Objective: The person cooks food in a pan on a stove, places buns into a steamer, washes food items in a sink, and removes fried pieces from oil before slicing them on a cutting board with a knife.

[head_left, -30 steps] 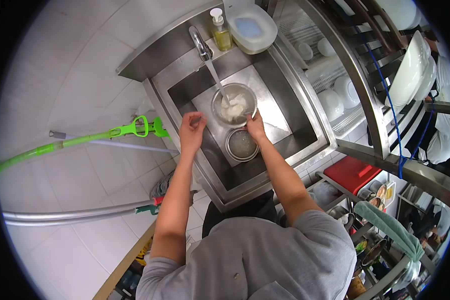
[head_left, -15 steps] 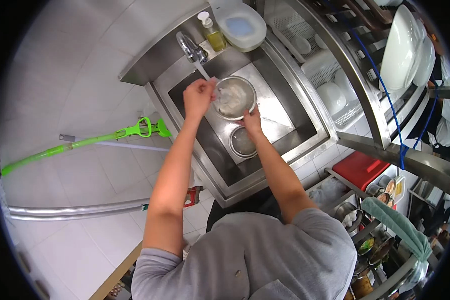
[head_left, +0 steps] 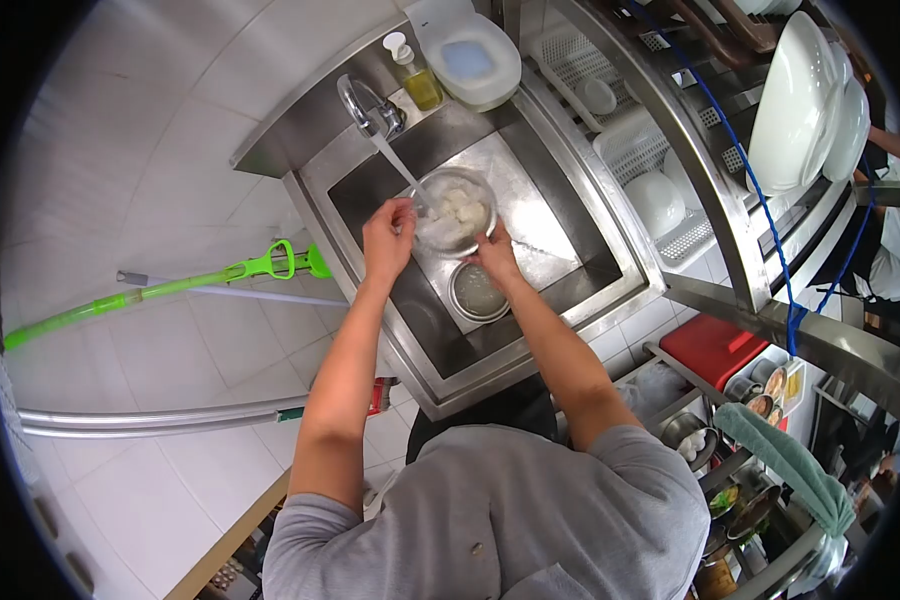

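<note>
Water runs from the curved tap (head_left: 358, 100) into a round metal bowl (head_left: 488, 196) that holds pale, whitish pieces (head_left: 460, 207). My right hand (head_left: 494, 254) grips the bowl's near right rim. My left hand (head_left: 390, 236) is at the bowl's left edge, its fingers curled together; what they hold, if anything, is too small to tell. A second round metal bowl (head_left: 479, 292) with cloudy liquid stands on the bottom of the steel sink (head_left: 432, 385), just below the first one.
A yellow soap bottle (head_left: 420, 86) and a white container (head_left: 470, 60) stand behind the sink. White baskets (head_left: 635, 150) and a steel rack (head_left: 710, 170) are at the right. A green-handled pole (head_left: 170, 287) leans at the left, and a red lid (head_left: 708, 350) lies lower right.
My left hand moved to the bowl's mouth, then back down to its left edge. The first bowl tilted and shifted slightly left, with my right hand still on its rim.
</note>
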{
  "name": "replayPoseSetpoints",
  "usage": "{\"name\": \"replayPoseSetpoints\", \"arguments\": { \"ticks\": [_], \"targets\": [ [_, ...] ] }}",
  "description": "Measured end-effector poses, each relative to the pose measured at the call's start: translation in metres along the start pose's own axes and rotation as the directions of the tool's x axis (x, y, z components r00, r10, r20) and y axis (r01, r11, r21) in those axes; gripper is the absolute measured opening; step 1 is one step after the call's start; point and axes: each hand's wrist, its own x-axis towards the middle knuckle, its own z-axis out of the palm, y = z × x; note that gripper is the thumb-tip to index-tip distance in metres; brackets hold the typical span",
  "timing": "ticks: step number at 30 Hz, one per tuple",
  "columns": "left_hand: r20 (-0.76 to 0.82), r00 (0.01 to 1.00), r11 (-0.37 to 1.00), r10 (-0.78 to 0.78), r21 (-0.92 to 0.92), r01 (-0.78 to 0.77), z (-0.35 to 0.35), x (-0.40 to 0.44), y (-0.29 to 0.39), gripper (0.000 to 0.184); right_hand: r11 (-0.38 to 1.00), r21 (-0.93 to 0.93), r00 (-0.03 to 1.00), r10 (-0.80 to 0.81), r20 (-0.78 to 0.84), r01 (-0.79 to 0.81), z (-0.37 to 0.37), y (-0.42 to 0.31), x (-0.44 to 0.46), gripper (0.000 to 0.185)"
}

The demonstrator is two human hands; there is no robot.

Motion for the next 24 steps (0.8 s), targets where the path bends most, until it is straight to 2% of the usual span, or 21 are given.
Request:
{"name": "replayPoseSetpoints", "arguments": {
  "ticks": [2, 3, 4, 5, 6, 7, 9, 11, 13, 14, 15, 17, 18, 19, 21, 22, 23, 24],
  "targets": [
    [0.063, 0.998, 0.984, 0.016, -0.178, -0.005, 0.011, 0.007, -0.001, 0.022, 0.999, -0.044, 0.997, 0.031, 0.064, -0.028, -0.005, -0.007, -0.001, 0.045],
    [0.063, 0.998, 0.984, 0.013, -0.176, -0.002, 0.013, 0.012, 0.003, 0.022, 0.995, -0.090, 0.990, 0.064, 0.126, -0.053, -0.007, -0.007, -0.002, 0.046],
    [0.110, 0.993, 0.946, -0.043, -0.315, 0.076, 0.017, 0.019, 0.011, 0.021, 0.995, -0.079, 0.997, 0.070, 0.042, -0.067, -0.008, -0.005, 0.002, 0.045],
    [0.165, 0.982, 0.882, -0.091, -0.446, 0.156, 0.020, 0.028, 0.017, 0.020, 0.994, -0.082, 0.996, 0.073, 0.043, -0.069, -0.007, 0.000, 0.004, 0.045],
    [0.175, 0.976, 0.841, -0.128, -0.502, 0.200, 0.025, 0.037, 0.015, 0.019, 0.999, -0.016, 0.998, 0.043, 0.036, -0.043, -0.004, 0.003, 0.003, 0.044],
    [0.173, 0.976, 0.840, -0.129, -0.504, 0.200, 0.022, 0.040, 0.022, 0.019, 0.999, 0.050, 1.000, 0.011, 0.029, -0.013, -0.001, 0.003, 0.002, 0.044],
    [0.224, 0.952, 0.791, -0.207, -0.534, 0.298, 0.009, 0.050, 0.033, 0.019, 1.000, -0.015, 0.997, 0.023, 0.073, -0.022, -0.002, -0.001, 0.000, 0.043],
    [0.174, 0.964, 0.825, -0.200, -0.501, 0.261, -0.003, 0.056, 0.020, 0.021, 0.999, 0.042, 0.998, 0.031, 0.055, -0.033, -0.001, -0.006, -0.003, 0.042],
    [0.086, 0.956, 0.763, -0.280, -0.584, 0.276, -0.015, 0.067, -0.002, 0.019, 0.998, 0.056, 0.999, -0.014, 0.048, 0.011, 0.011, -0.009, -0.006, 0.041],
    [0.085, 0.938, 0.771, -0.336, -0.547, 0.326, -0.021, 0.071, -0.012, 0.018, 0.996, 0.072, 0.998, -0.051, 0.038, 0.048, 0.016, -0.010, -0.008, 0.041],
    [0.082, 0.941, 0.770, -0.328, -0.554, 0.317, -0.022, 0.080, -0.026, 0.018, 0.996, 0.068, 0.997, -0.062, 0.038, 0.059, 0.019, -0.012, -0.010, 0.041],
    [0.119, 0.860, 0.735, -0.496, -0.470, 0.489, -0.022, 0.101, -0.049, 0.021, 0.997, -0.081, 0.994, -0.010, 0.109, 0.019, 0.024, -0.020, -0.015, 0.041],
    [0.213, 0.830, 0.622, -0.515, -0.574, 0.533, -0.024, 0.108, -0.049, 0.027, 0.998, -0.056, 0.998, -0.018, 0.060, 0.021, 0.025, -0.024, -0.019, 0.042],
    [0.229, 0.836, 0.612, -0.498, -0.590, 0.526, -0.020, 0.116, -0.053, 0.027, 0.997, -0.072, 0.998, -0.038, 0.045, 0.041, 0.031, -0.028, -0.025, 0.042],
    [0.307, 0.882, 0.441, -0.358, -0.777, 0.449, -0.004, 0.131, -0.065, 0.030, 0.996, 0.024, 0.988, -0.085, -0.129, 0.089, 0.046, -0.029, -0.038, 0.042],
    [0.304, 0.895, 0.332, -0.327, -0.849, 0.410, 0.003, 0.136, -0.065, 0.028, 0.997, 0.033, 0.996, -0.065, -0.058, 0.067, 0.046, -0.020, -0.035, 0.046],
    [0.318, 0.896, 0.314, -0.311, -0.855, 0.413, 0.010, 0.137, -0.067, 0.028, 0.999, -0.045, 0.998, -0.031, -0.054, 0.028, 0.044, -0.011, -0.033, 0.048],
    [0.224, 0.914, 0.322, -0.338, -0.885, 0.336, 0.009, 0.134, -0.059, 0.027, 0.999, -0.022, 0.997, -0.040, -0.066, 0.039, 0.047, -0.017, -0.048, 0.048]
  ]
}}
